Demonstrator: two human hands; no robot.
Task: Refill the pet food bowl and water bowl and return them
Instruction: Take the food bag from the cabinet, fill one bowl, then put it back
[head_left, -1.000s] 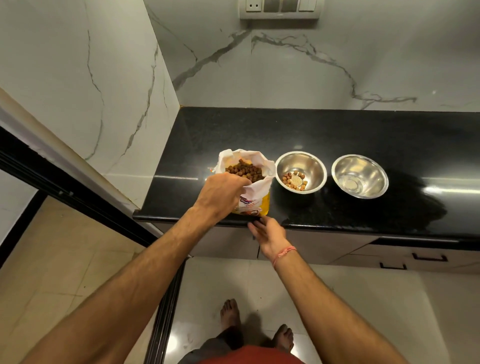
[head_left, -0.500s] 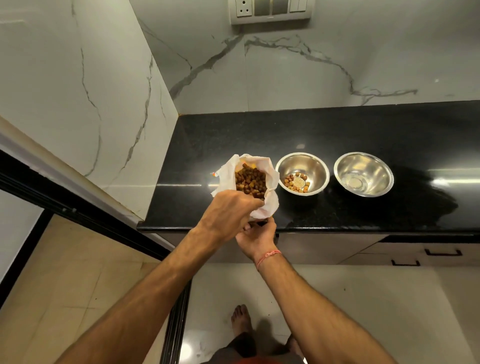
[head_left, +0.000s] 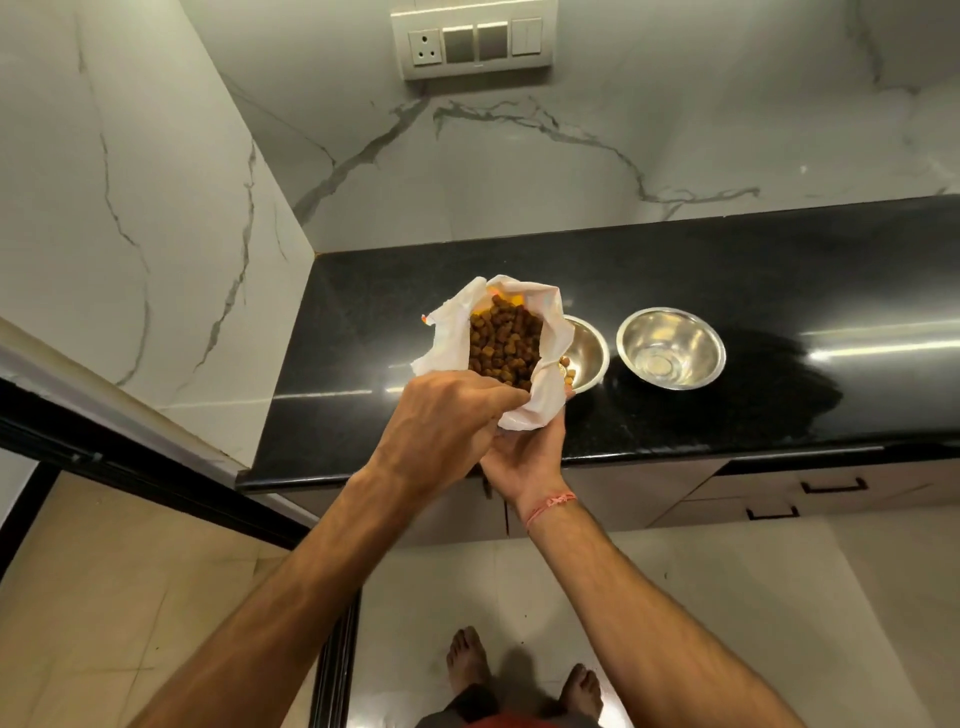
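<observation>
A person's left hand (head_left: 441, 415) pinches the open kibble bag (head_left: 506, 343) at its rim while the right hand (head_left: 524, 457) cups it from beneath, apparently steadying it for pouring into the food bowl (head_left: 587, 353) just beyond; water bowl (head_left: 670, 347) sits farther right on the surface (head_left: 779, 322).

counter (head_left: 675, 270): glossy black speckled stone | bowls beyond and right of hands, food bowl (head_left: 589, 353) and water bowl (head_left: 670, 347): polished shiny metal | bag (head_left: 550, 332) in hands: thin crinkled white plastic | kibble (head_left: 504, 345): matt brown, rough | wall (head_left: 597, 171): smooth veined marble
</observation>
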